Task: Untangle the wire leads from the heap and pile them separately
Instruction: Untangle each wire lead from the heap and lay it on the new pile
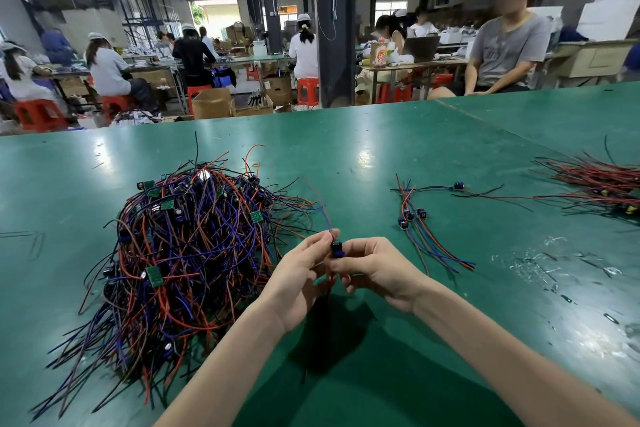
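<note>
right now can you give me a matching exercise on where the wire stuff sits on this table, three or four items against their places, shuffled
Things:
1. tangled heap
2. small sorted pile
3. red and black bundle
4. blue component

Places:
A. far right edge of the green table
B. pinched between the left hand and right hand
C. left of the hands
D. just right of the hands, mid table

Pairs: 1-C, 2-D, 3-A, 4-B
</note>
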A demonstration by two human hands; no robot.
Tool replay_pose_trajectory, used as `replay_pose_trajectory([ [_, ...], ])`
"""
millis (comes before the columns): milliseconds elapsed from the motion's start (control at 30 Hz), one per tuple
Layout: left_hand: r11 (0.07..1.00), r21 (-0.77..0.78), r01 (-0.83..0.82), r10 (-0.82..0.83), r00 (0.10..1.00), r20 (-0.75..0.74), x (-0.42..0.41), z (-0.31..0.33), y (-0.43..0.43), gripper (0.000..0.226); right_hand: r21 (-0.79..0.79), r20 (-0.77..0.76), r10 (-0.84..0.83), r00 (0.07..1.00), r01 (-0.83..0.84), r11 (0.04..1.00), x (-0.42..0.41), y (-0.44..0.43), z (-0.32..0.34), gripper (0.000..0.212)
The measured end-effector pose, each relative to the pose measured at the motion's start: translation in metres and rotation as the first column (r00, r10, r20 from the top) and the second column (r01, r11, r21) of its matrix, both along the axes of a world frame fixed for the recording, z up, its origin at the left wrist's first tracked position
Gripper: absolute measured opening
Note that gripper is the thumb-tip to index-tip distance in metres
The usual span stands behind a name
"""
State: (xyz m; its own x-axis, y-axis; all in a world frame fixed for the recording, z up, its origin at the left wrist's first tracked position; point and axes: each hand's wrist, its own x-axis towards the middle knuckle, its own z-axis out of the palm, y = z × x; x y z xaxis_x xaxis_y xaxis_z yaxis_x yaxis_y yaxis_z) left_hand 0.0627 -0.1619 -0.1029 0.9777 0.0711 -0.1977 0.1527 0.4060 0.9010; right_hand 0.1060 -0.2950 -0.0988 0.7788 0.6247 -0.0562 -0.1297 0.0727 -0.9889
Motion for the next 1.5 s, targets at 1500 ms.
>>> replay_pose_trajectory([
  [1500,0.818,0.344,0.461,-0.478,0.878,-0.039,-0.019,0.0,-0.012,0.048,0.17,-0.135,-0.425,0.895,0.443,0.88,0.026,-0.009,-0.001,0.014],
])
